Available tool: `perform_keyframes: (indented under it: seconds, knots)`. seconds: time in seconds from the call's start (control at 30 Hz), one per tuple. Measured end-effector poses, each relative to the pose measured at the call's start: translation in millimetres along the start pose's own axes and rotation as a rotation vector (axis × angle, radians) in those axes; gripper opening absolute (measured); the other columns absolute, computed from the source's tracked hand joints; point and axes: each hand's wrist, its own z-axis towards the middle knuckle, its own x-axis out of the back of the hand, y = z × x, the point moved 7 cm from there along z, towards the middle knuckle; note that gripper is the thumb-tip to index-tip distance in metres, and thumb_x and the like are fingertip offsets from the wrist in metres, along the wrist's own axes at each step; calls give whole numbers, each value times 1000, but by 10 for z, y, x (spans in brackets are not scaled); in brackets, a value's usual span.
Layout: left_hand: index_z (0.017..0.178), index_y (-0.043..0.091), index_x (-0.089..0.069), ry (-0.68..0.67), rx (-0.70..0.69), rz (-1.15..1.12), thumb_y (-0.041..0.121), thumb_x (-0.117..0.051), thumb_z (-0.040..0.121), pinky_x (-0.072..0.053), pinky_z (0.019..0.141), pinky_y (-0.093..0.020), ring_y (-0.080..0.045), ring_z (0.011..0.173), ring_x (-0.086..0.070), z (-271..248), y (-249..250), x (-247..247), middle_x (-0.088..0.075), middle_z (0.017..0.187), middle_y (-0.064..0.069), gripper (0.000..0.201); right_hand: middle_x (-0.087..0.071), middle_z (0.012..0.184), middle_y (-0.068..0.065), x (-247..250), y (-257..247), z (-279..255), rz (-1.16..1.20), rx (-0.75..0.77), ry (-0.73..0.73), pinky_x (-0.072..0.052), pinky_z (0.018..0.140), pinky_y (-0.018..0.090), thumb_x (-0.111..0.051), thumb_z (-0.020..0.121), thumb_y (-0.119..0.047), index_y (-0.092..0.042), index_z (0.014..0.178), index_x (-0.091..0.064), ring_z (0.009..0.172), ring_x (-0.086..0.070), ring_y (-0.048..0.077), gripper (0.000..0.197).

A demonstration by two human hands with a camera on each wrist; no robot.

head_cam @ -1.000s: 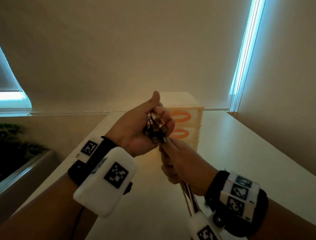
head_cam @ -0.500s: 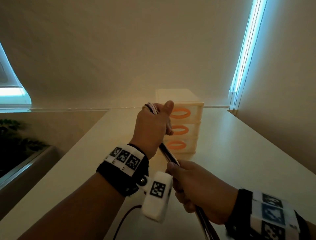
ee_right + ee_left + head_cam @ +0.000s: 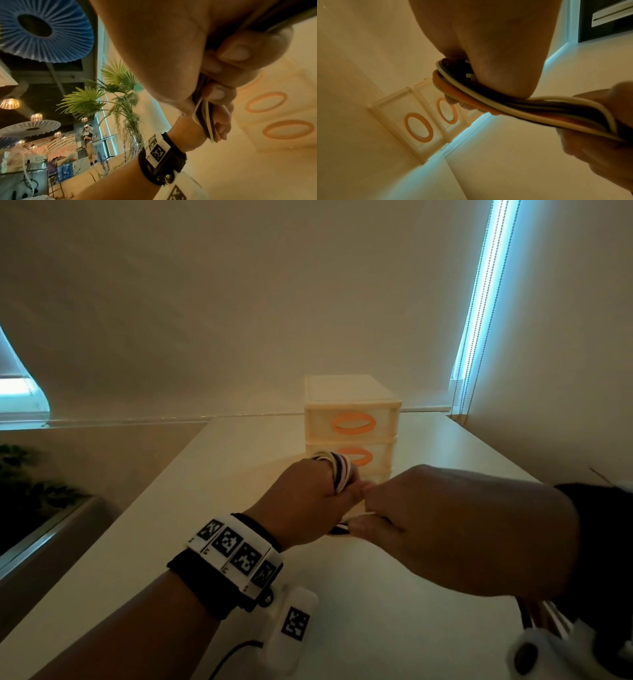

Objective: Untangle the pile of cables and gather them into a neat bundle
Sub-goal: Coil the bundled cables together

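Note:
A flat band of several cables (image 3: 339,474), black, white and orange, loops over my left hand (image 3: 308,501), whose fingers curl round it above the table. In the left wrist view the cables (image 3: 488,102) wrap round that hand and run right into my right hand (image 3: 599,128). My right hand (image 3: 455,529) is close beside the left and grips the same strands (image 3: 346,527); the rest of the cables (image 3: 548,618) trail down under the right wrist. In the right wrist view the fingers (image 3: 221,93) pinch the cable band (image 3: 207,120).
A cream drawer unit (image 3: 351,426) with orange oval handles stands just behind the hands on the pale table (image 3: 394,611). Walls close in behind and on the right. A plant (image 3: 20,484) sits beyond the table's left edge.
Both hands have come lower and forward toward the drawer unit. The right hand rose from below up beside the left, and the cables now loop over the left hand.

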Motion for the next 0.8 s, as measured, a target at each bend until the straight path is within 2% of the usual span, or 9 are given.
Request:
perform_keyframes:
  seconds: [0.13,0.23,0.3,0.37,0.47,0.57,0.67,0.73,0.8]
  knots:
    - [54,36,-45,-83,52,-175,38,-53,83,-40,56,-34,-5,51,-39,-26,10,-92,-45,54,11,31,-48,85,-14,79,-8,67,-180,145,11,-33,53,9,-23,106,-49,-37,127,-58,60,-40,-2,42]
    - [53,26,-43,-131,29,-300,21,-55,88,-37,52,-35,-6,47,-40,-72,5,-177,-47,51,6,37,-62,90,-10,117,39,100,-84,157,31,-40,58,15,-22,99,-58,-34,113,-65,64,-49,2,52]
    - [52,17,-43,-160,33,-382,26,-49,98,-41,49,-44,-17,43,-44,-92,16,-214,-45,47,0,47,-65,88,-9,146,85,106,-2,143,28,-45,65,21,-26,98,-59,-35,108,-67,76,-57,7,49]
    - [49,17,-45,-173,34,-473,37,-36,107,-47,52,-48,-24,39,-47,-113,49,-227,-47,42,-2,62,-64,83,-12,199,123,96,84,139,18,-41,76,9,-37,101,-52,-41,106,-68,90,-55,-3,33]
    - [61,-2,-53,-215,77,-531,57,-12,105,-44,50,-27,-17,40,-49,-151,119,-259,-52,51,-24,84,-63,76,-7,258,169,113,94,151,44,-42,74,8,-42,99,-52,-35,78,-62,85,-56,-5,34]
    - [72,-5,-56,-280,117,-602,64,-3,99,-40,48,-16,-15,40,-46,-206,176,-317,-52,56,-28,92,-62,73,-4,325,224,124,123,170,105,-47,67,17,-46,92,-59,-24,79,-67,73,-59,4,42]
    - [65,16,-57,-322,122,-698,78,-8,91,-42,50,-31,-25,43,-45,-257,230,-337,-53,49,-4,82,-57,70,-5,427,233,116,148,283,208,-47,57,21,-45,85,-68,-26,74,-62,69,-58,12,46]
    - [59,23,-56,-310,103,-798,78,-16,93,-40,51,-49,-28,43,-44,-277,270,-308,-52,47,-4,77,-53,71,-9,442,227,115,187,333,260,-43,56,20,-46,88,-66,-30,75,-59,69,-55,13,40]
    - [54,25,-56,-272,121,-819,72,-20,95,-38,50,-53,-25,40,-42,-278,246,-274,-50,44,-4,73,-54,71,-7,442,242,137,214,325,296,-41,56,20,-49,88,-64,-28,82,-63,67,-54,13,39]
